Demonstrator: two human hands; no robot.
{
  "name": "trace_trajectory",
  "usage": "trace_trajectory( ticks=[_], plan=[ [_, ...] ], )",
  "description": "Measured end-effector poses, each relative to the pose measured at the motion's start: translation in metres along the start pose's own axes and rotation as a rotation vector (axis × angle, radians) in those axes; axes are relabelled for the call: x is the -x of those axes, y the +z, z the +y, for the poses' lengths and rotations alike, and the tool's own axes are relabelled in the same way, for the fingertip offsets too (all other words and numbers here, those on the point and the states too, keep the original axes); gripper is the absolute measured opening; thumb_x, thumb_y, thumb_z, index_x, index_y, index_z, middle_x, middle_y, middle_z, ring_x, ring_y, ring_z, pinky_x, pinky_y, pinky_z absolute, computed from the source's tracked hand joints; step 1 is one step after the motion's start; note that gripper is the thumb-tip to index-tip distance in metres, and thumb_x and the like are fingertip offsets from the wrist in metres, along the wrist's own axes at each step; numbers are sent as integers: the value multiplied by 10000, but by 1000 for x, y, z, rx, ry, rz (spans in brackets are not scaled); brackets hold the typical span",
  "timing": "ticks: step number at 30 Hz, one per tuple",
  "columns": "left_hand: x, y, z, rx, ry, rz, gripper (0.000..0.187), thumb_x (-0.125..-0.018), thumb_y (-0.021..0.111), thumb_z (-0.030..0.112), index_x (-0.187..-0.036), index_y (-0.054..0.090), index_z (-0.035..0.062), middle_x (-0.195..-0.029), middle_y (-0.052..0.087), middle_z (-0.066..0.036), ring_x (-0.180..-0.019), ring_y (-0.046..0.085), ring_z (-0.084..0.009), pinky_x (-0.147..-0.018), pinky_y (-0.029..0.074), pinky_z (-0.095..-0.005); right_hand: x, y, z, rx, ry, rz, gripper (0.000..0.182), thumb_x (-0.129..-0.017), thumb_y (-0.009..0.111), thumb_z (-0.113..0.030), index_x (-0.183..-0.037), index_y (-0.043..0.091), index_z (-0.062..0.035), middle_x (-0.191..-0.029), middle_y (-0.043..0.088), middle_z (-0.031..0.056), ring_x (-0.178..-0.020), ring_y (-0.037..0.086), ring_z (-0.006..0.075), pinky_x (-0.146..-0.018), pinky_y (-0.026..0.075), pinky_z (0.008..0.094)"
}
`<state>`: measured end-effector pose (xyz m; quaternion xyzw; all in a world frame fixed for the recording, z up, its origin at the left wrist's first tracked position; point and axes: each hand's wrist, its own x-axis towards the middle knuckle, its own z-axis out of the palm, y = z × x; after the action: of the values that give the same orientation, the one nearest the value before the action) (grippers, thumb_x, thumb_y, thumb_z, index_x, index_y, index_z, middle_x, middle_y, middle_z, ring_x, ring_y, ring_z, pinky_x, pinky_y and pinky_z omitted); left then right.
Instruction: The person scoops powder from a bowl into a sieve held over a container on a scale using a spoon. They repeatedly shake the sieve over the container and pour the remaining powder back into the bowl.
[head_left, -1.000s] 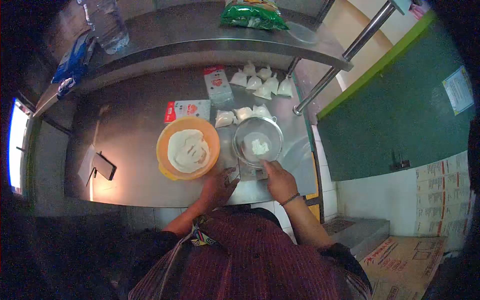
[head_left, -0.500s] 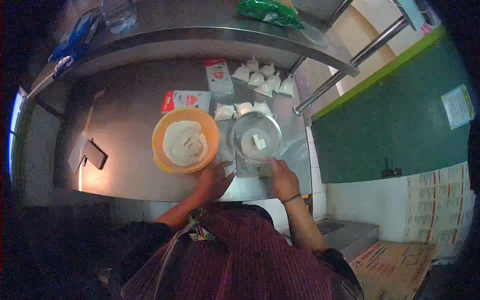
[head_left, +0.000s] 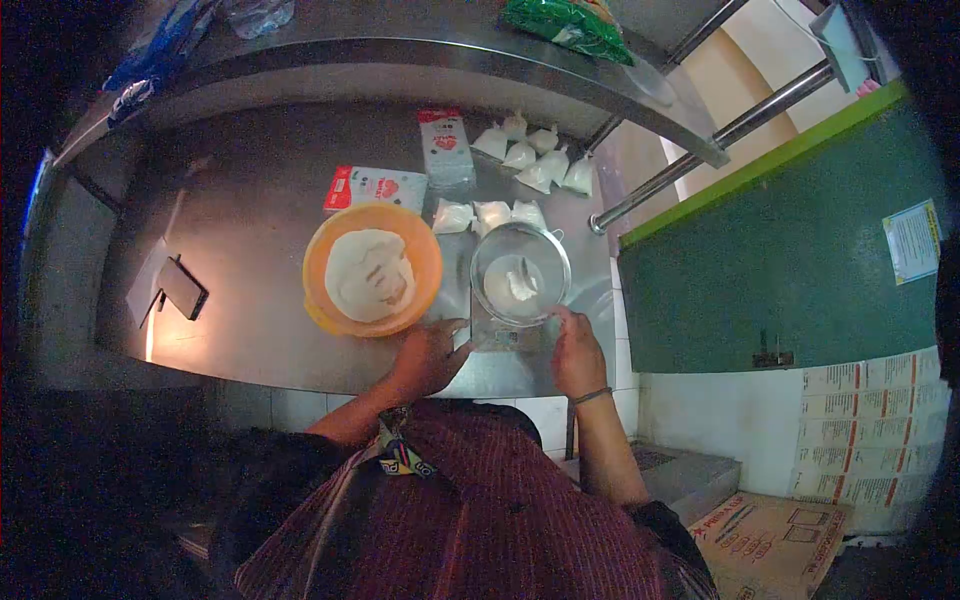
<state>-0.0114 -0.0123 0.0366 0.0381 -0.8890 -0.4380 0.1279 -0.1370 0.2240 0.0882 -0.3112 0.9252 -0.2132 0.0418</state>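
A round, metal-rimmed bowl point(head_left: 493, 262) with white powder and a paler clump point(head_left: 521, 284) inside stands over a kitchen scale point(head_left: 497, 337). At its lower right rim my right hand point(head_left: 580, 355) is closed, index finger and thumb at the edge and the other fingers curled. My left hand point(head_left: 428, 358) is at the scale's left side, thumb and index finger apart and holding nothing. Just beyond it sits an orange basin point(head_left: 428, 265), filled with white flour point(head_left: 365, 270).
Several small bags of white powder point(head_left: 540, 168) stand at the back right, and more bags point(head_left: 492, 215) line up behind the bowl. Red-and-white packs point(head_left: 445, 150) lie behind the basin. A dark stand-like object point(head_left: 184, 287) is at left. A steel shelf point(head_left: 400, 55) overhangs the table.
The camera view has shifted slightly. My right hand has come closer in at the bowl's rim, and the clump inside looks different in shape. My left hand stays beside the scale.
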Motion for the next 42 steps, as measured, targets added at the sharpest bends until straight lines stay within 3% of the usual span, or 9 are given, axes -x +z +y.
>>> trace_trajectory(
  ticks=[3,5,8,21,27,30,33,35,42],
  plan=[
    [-3,-3,5,24,-169,-161,451,-910,692,289,-1241,631,-11,-1009,704,-251,-826,686,-403,-768,544,-473,-1,-3,1,93,90,0,384,-910,499,3,-1286,523,-67,-1110,591,226,-1033,599,436,-859,508,503],
    [-1,4,0,24,-175,-108,411,-898,731,310,-1234,661,84,-890,710,-188,-772,667,-366,-790,539,-476,-1,2,5,38,67,-7,384,-915,511,-15,-1296,511,-66,-1097,601,239,-1043,599,437,-864,512,507],
    [-3,3,1,16,-80,-78,464,-909,689,302,-1255,636,-3,-934,714,-227,-766,690,-383,-735,544,-482,1,17,15,71,64,6,399,-914,533,-35,-1309,505,-74,-1116,615,251,-1061,603,438,-867,516,515],
    [-8,2,7,-109,-96,-138,443,-916,678,332,-1258,641,54,-823,714,-206,-701,693,-368,-699,548,-483,-12,5,-19,17,175,-76,251,-1009,511,-197,-1236,567,-107,-964,691,255,-912,670,448,-786,525,546],
    [-4,6,0,-38,-193,-197,403,-925,673,298,-1247,635,59,-976,714,-226,-799,693,-400,-733,555,-482,-11,3,-18,6,208,-67,243,-1034,497,-256,-1220,581,-124,-957,697,235,-904,665,455,-785,522,548],
    [-3,12,-6,-24,-26,-59,406,-914,689,305,-1238,640,65,-994,706,-234,-780,693,-397,-702,554,-477,-8,10,-14,1,205,-63,248,-1036,498,-262,-1223,584,-123,-985,698,234,-916,665,456,-786,529,536],
    [-3,14,-12,-75,-8,-51,435,-906,698,311,-1256,630,61,-951,704,-239,-750,693,-383,-683,551,-464,-6,7,-9,-69,123,-68,249,-1040,496,-261,-1229,582,-125,-1005,699,234,-924,668,454,-782,535,526],
    [-1,16,-16,10,-83,-64,407,-905,738,315,-1243,649,109,-852,687,-168,-749,654,-325,-740,535,-462,-7,7,-4,-112,99,51,253,-1045,487,-268,-1231,578,-123,-1017,700,236,-930,668,455,-779,537,524],
    [-5,15,-14,33,-152,-165,452,-910,691,314,-1270,623,49,-830,679,-217,-702,677,-353,-656,525,-475,-19,7,-6,15,208,10,239,-1048,485,-267,-1221,582,-133,-1006,697,236,-908,664,463,-762,532,541]
  ],
)
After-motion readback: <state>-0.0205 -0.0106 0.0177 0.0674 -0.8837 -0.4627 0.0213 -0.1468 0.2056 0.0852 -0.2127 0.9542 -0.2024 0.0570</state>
